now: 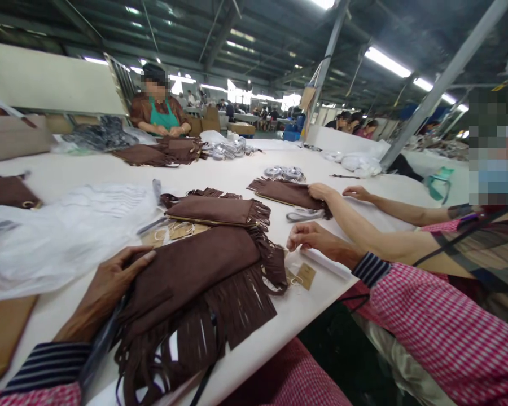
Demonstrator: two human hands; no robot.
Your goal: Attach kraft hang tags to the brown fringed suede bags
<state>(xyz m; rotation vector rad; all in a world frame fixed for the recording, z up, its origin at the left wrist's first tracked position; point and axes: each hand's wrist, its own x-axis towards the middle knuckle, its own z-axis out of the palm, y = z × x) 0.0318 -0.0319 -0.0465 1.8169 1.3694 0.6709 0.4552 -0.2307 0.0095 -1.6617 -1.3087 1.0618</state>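
A brown suede bag [203, 270] with long fringe lies in front of me and hangs over the table's near edge. My left hand [110, 282] grips its left end, fingers laid over the suede. My right hand [317, 239] hovers just right of the bag with the fingers pinched together; what they hold is too small to make out. Tan paper tags [305, 275] lie on the table below that hand. A second brown fringed bag [215, 210] lies just behind the first.
A co-worker at my right reaches both bare hands [322, 192] to another fringed bag [285, 193]. Clear plastic wrap [68, 231] covers the left of the white table [364, 225]. Metal rings [285, 172] and more bags [161, 152] lie farther back, near a seated person [158, 113].
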